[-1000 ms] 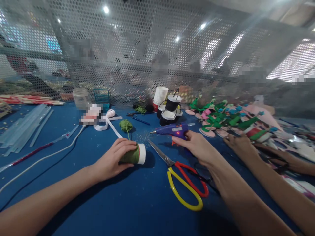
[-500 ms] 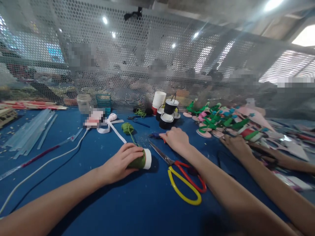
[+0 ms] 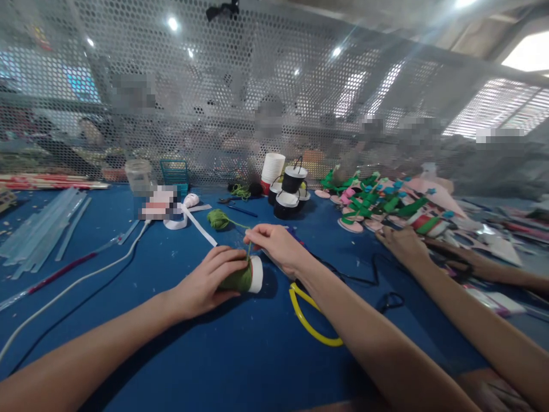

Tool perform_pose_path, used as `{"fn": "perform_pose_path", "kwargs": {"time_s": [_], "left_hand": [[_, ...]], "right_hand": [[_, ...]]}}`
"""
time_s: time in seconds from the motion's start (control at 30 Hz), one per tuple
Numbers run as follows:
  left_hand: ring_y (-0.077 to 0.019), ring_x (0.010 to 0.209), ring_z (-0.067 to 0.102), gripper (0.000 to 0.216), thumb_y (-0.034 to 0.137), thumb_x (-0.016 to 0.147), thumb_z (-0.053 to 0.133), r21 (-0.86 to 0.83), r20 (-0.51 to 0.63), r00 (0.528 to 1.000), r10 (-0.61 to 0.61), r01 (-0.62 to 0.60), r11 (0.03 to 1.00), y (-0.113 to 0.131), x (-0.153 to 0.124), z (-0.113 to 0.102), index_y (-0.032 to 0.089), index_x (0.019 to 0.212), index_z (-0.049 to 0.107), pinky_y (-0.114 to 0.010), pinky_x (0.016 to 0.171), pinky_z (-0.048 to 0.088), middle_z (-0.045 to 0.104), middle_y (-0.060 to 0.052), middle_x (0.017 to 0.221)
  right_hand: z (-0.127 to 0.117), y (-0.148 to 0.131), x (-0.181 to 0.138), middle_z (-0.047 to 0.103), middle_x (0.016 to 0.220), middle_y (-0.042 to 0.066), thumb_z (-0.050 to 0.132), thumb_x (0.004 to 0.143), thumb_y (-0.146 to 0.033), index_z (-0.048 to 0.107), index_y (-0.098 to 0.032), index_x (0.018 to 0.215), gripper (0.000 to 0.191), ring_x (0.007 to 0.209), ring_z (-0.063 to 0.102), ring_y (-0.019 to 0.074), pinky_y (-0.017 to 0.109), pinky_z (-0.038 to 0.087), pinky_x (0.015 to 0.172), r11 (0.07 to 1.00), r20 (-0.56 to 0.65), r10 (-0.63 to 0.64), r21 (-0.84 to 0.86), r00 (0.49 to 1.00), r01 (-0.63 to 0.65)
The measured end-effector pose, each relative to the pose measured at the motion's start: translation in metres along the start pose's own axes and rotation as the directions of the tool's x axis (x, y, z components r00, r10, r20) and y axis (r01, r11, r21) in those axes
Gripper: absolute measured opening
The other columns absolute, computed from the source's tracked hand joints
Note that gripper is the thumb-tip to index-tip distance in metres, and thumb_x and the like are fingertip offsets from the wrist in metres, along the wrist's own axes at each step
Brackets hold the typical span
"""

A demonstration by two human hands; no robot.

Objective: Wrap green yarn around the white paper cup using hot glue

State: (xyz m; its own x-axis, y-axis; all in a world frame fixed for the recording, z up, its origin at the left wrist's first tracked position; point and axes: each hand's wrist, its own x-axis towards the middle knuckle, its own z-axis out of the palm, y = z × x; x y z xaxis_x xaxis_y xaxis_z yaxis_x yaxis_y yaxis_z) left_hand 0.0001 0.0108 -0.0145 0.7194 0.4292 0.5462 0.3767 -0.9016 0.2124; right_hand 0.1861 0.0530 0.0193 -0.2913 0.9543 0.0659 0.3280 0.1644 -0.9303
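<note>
My left hand is closed round a paper cup lying on its side, its white rim facing right. Green yarn wraps the cup's body, partly hidden under my fingers. Just above the cup, my right hand pinches a strand of the green yarn between thumb and fingers. That strand leads back to a small ball of green yarn on the blue table. Beneath my right forearm lie scissors, of which the yellow handle shows; their blades are hidden.
Stacked white cups and small black buckets stand at the back. Green and pink craft pieces cover the back right, near a co-worker's hand. A glue gun stand-like teal rack, white cable and translucent sticks are left.
My right hand has moved left and towards me, from beside the dark blue tool to the cup, and now holds the yarn strand. My left hand keeps its grip on the cup.
</note>
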Motion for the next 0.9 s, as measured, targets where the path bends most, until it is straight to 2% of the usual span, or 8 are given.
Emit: {"fn": "perform_pose_path", "kwargs": {"time_s": [0.13,0.27,0.43,0.63,0.9], "left_hand": [[-0.0271,0.112,0.043,0.042,0.026,0.083,0.056,-0.075,-0.018,0.997,-0.07,0.068,0.995,0.0,0.001,0.0,0.019,0.119,0.036,-0.048,0.091,0.041,0.046,-0.016,0.119],[-0.0265,0.11,0.045,0.041,0.028,0.083,0.056,-0.105,-0.012,0.995,-0.098,0.096,0.99,0.002,0.003,-0.001,0.02,0.118,0.037,-0.048,0.091,0.041,0.049,-0.014,0.115],[-0.0271,0.11,0.045,0.041,0.028,0.083,0.055,-0.098,-0.007,0.999,-0.054,0.053,0.994,0.005,0.004,-0.001,0.018,0.119,0.037,-0.048,0.091,0.041,0.05,-0.016,0.116],[-0.028,0.111,0.044,0.041,0.027,0.084,0.054,-0.063,-0.04,0.999,0.007,-0.01,0.998,0.006,0.004,0.0,0.018,0.121,0.036,-0.05,0.091,0.041,0.05,-0.016,0.115],[-0.0287,0.113,0.041,0.04,0.02,0.085,0.053,0.029,-0.039,0.997,0.062,-0.061,0.998,0.006,0.0,0.001,0.016,0.121,0.036,-0.05,0.091,0.043,0.049,-0.017,0.117]], "right_hand": [[-0.008,-0.002,-0.004,0.057,0.065,0.0,0.048,0.076,-0.041,0.055,-0.017,0.063,0.028,0.059,0.047,0.0105,0.024,0.039,0.061,1.0,-0.092,-0.025,-0.014,0.995,0.024],[-0.01,-0.001,-0.004,0.053,0.059,-0.001,0.047,0.077,-0.041,0.054,-0.017,0.062,0.029,0.055,0.044,0.0106,0.024,0.036,0.055,0.998,-0.118,-0.042,-0.06,0.992,0.035],[-0.005,0.005,0.0,0.047,0.053,-0.004,0.047,0.078,-0.042,0.056,-0.017,0.063,0.031,0.048,0.038,0.0095,0.023,0.032,0.05,0.992,-0.097,-0.061,-0.118,0.993,0.05],[0.004,0.007,0.0,0.054,0.058,-0.002,0.047,0.079,-0.035,0.054,-0.017,0.061,0.027,0.051,0.044,0.0099,0.023,0.035,0.053,0.983,-0.067,-0.059,-0.175,0.996,0.047],[0.007,0.004,-0.002,0.055,0.054,-0.001,0.05,0.076,-0.026,0.051,-0.019,0.053,0.024,0.054,0.048,0.0131,0.025,0.034,0.056,0.931,-0.069,-0.047,-0.365,0.997,0.019]]}}
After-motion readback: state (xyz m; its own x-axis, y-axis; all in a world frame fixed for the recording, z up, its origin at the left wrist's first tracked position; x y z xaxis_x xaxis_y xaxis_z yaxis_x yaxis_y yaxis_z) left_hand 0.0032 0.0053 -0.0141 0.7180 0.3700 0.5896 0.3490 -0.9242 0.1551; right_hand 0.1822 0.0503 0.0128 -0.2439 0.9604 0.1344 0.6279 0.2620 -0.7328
